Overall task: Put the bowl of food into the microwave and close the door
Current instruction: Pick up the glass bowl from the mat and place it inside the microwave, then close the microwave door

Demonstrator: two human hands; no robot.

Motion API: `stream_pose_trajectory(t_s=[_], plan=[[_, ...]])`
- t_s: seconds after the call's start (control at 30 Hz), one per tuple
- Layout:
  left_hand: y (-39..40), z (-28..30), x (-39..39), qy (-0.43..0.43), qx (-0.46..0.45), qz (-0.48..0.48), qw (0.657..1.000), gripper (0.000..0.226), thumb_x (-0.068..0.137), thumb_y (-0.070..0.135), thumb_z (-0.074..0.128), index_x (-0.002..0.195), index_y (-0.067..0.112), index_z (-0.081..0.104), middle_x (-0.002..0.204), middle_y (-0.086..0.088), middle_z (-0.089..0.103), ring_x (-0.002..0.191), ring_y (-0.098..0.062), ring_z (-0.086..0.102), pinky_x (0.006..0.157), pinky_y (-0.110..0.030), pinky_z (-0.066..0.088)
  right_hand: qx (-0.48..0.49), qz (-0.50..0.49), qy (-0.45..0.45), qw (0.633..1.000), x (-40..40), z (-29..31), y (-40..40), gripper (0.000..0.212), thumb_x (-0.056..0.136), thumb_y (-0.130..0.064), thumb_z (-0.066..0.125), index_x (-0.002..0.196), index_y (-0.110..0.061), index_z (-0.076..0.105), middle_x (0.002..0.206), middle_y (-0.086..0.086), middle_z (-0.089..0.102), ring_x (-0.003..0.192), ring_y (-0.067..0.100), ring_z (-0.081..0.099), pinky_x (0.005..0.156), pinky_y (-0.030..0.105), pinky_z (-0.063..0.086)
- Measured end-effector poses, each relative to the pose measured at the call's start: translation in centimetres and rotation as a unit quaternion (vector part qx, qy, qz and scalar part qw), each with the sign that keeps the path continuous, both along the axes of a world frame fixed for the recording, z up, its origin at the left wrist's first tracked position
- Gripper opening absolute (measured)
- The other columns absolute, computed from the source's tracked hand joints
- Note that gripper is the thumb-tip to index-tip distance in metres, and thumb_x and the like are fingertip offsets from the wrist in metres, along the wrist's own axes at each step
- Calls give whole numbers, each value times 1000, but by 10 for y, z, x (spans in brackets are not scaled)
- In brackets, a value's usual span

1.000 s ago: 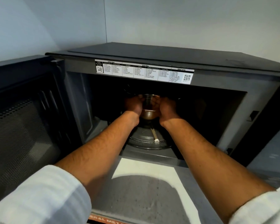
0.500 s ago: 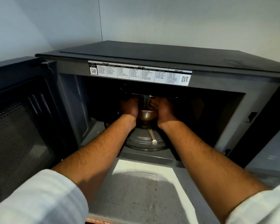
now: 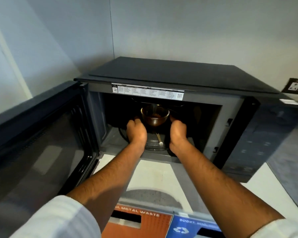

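A clear glass bowl [image 3: 155,115] with dark food stands inside the black microwave [image 3: 179,74], at the middle of the cavity on the glass turntable [image 3: 155,146]. My left hand [image 3: 136,130] is just left of the bowl and a little nearer to me, with its fingers loose and nothing in them. My right hand [image 3: 178,130] mirrors it on the bowl's right side, also holding nothing. Both hands are still within the cavity's opening. The microwave door [image 3: 41,143] is swung wide open to the left.
A thin stick with a white tip [image 3: 159,140] lies on the turntable in front of the bowl. Below my arms are an orange waste-bin label [image 3: 138,224] and a blue recycling label [image 3: 193,227]. A wall socket [image 3: 297,86] is at the right. Walls close in behind and to the left.
Both hands have let go of the bowl and drawn back toward me. The bowl now stands on its own inside the microwave. My head has pulled back, so more of the microwave shows.
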State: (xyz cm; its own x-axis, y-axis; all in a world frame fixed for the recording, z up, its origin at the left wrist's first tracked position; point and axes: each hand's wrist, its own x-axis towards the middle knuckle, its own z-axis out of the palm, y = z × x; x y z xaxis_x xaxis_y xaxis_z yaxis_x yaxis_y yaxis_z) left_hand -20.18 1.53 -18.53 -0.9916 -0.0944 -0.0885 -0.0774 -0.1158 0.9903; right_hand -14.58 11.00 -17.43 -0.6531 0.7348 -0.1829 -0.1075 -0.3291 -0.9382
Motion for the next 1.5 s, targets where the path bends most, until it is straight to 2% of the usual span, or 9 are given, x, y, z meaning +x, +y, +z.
stream_pose_trajectory(t_s=[0.1, 0.2, 0.3, 0.4, 0.5, 0.8, 1.13, 1.3, 1.5], plan=[[-15, 9, 29, 3, -20, -31, 999, 26, 101, 18, 43, 98, 3, 63, 101, -19, 69, 96, -33, 60, 83, -34, 44, 52, 11, -43, 998, 30, 8, -12, 16, 90, -11, 59, 99, -3, 69, 104, 15, 73, 101, 31, 67, 90, 44, 53], [-33, 16, 61, -31, -73, -46, 996, 39, 101, 16, 40, 130, 2, 61, 131, -17, 65, 123, -36, 58, 107, -42, 44, 81, 51, -80, 992, 58, 16, -23, 8, 93, -10, 60, 97, -13, 66, 94, 0, 65, 93, 18, 58, 81, 28, 47], [-54, 31, 104, -68, -140, -58, 986, 35, 99, 15, 41, 122, 2, 64, 126, -24, 66, 116, -43, 61, 99, -43, 48, 99, 73, -134, 983, 90, 30, -31, 36, 95, -15, 59, 131, -12, 63, 120, 1, 64, 114, 20, 58, 101, 32, 44], [-77, 50, 140, -60, -209, -85, 972, 34, 96, 12, 44, 122, 7, 65, 125, -23, 67, 113, -41, 62, 85, -34, 45, 117, 84, -161, 976, 121, 46, -42, 30, 96, -16, 59, 123, -13, 68, 123, 7, 69, 113, 25, 62, 94, 33, 46], [-103, 74, 160, -43, -264, -145, 953, 49, 97, 13, 45, 146, 11, 49, 140, -18, 60, 123, -37, 60, 99, -36, 49, 159, 94, -159, 970, 155, 68, -52, 22, 96, -18, 59, 114, -15, 71, 116, 12, 71, 106, 28, 65, 84, 30, 45], [-174, 161, 171, 167, -585, -263, 749, 61, 94, 26, 53, 151, 8, 38, 166, -18, 21, 153, -35, 24, 126, -46, 17, 310, 137, -140, 930, 229, 123, -38, 49, 95, -25, 67, 141, -20, 55, 144, 2, 58, 133, 22, 53, 104, 31, 44], [-251, 188, 206, 228, -730, -115, 634, 82, 89, 37, 60, 156, 4, 26, 165, -27, 13, 153, -43, 15, 126, -50, 17, 647, 16, -208, 733, 268, 160, 7, 63, 93, -36, 64, 150, -18, 44, 159, 5, 41, 150, 27, 32, 122, 45, 31], [-263, 185, 234, 178, -744, -57, 641, 86, 88, 41, 58, 156, 1, 23, 162, -29, 23, 150, -44, 24, 122, -53, 24, 688, 42, -316, 653, 275, 163, 35, 81, 93, -47, 57, 160, -18, 22, 169, 8, 19, 158, 31, 11, 126, 54, 10], [-272, 192, 253, 138, -730, -40, 668, 86, 86, 40, 62, 150, -7, 31, 156, -28, 37, 145, -43, 36, 120, -49, 30, 697, 70, -346, 624, 280, 156, 53, 90, 91, -48, 61, 162, -18, 13, 171, 8, 11, 158, 32, 6, 127, 52, 8]])
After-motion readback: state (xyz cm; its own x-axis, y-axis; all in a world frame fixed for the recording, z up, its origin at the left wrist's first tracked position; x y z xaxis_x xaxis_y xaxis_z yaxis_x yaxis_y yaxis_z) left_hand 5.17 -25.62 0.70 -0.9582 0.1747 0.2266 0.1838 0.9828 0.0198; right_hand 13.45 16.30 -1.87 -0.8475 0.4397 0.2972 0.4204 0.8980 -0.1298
